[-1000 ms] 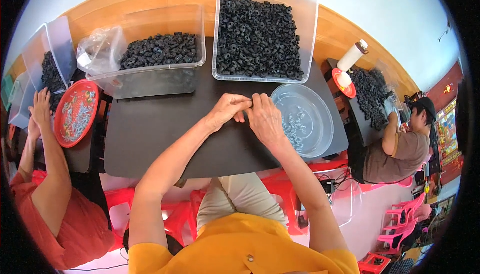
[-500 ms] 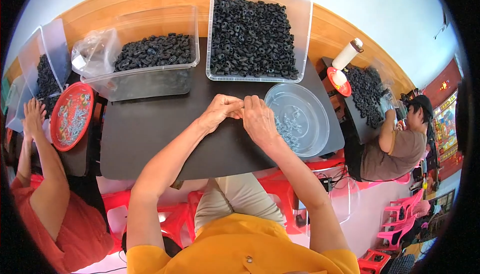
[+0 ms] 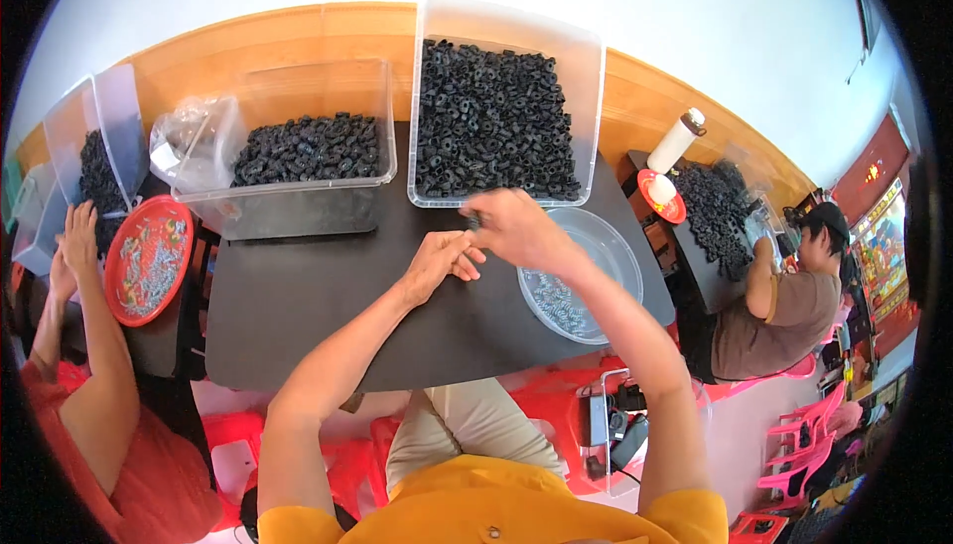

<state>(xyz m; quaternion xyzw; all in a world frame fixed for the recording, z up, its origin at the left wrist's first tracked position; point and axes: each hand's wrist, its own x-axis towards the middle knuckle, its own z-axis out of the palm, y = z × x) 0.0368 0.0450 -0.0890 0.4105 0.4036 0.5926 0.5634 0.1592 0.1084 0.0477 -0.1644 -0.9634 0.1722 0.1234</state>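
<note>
A small black plastic part (image 3: 476, 219) sits between the fingertips of my right hand (image 3: 524, 233), just in front of a tall clear bin (image 3: 603, 97) full of similar black parts. Below it, over the dark table, my left hand (image 3: 437, 266) has its fingers partly spread, and nothing shows in them. Its fingertips are close to the right hand; whether they touch the part I cannot tell. By my right forearm stands a round clear tub (image 3: 625, 261) with small metal springs (image 3: 561, 301) in it.
At the back left, a second clear bin (image 3: 288, 192) holds black parts and a plastic bag (image 3: 199, 132). A red tray (image 3: 117, 276) of springs lies beside a co-worker's hands (image 3: 74, 251). Another person (image 3: 784, 316) works at the right, near a white bottle (image 3: 677, 140).
My hands, together before, have separated slightly. The right hand has turned and now shows a black part at its fingertips; the left hand's fingers have loosened. The view has tilted upward.
</note>
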